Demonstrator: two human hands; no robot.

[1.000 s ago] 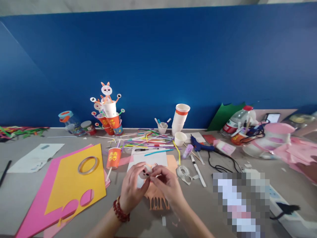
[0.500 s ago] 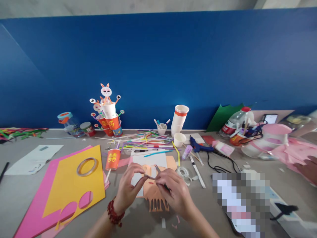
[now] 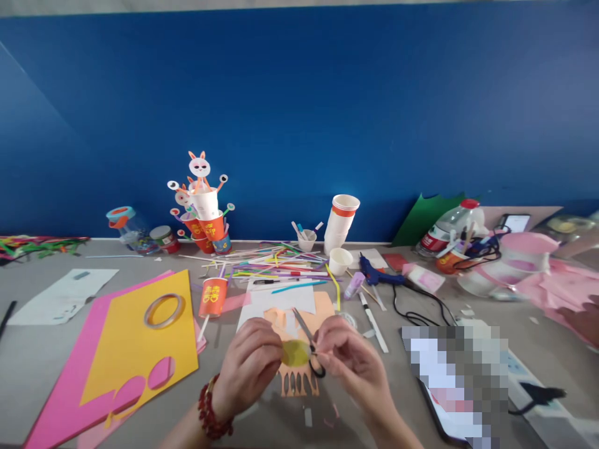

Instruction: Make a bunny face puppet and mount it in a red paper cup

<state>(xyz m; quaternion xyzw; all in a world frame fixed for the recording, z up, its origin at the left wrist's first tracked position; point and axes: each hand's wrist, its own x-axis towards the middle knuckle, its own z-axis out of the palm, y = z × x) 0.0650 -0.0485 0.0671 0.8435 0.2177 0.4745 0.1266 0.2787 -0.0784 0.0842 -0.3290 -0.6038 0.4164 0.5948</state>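
My left hand (image 3: pixel 253 358), wearing a dark red bead bracelet, pinches the left edge of a yellow-green oval paper piece (image 3: pixel 294 353). My right hand (image 3: pixel 349 358) is closed at the opposite edge of that piece, thumb and fingertips pressed together. Between and behind the hands lie scissors (image 3: pixel 302 323), blades pointing away from me, one black handle loop showing below the right fingertips. Under them is orange cut paper (image 3: pixel 299 381) with a fringed near edge, partly covered by the hands. White paper (image 3: pixel 304 299) lies just beyond.
Yellow sheet (image 3: pixel 135 337) and tape ring sit left, near a red cup (image 3: pixel 213 298). Straws (image 3: pixel 271 262), stacked cups (image 3: pixel 339 221) and a glue gun (image 3: pixel 377 274) are beyond. At right are a phone (image 3: pixel 442 411) and another person's hand (image 3: pixel 583 321) on pink material.
The paper piece, seen nearly edge-on before, now turns its yellow-green face towards me. My right hand has shifted right, uncovering more of the scissors. The view has tilted slightly down.
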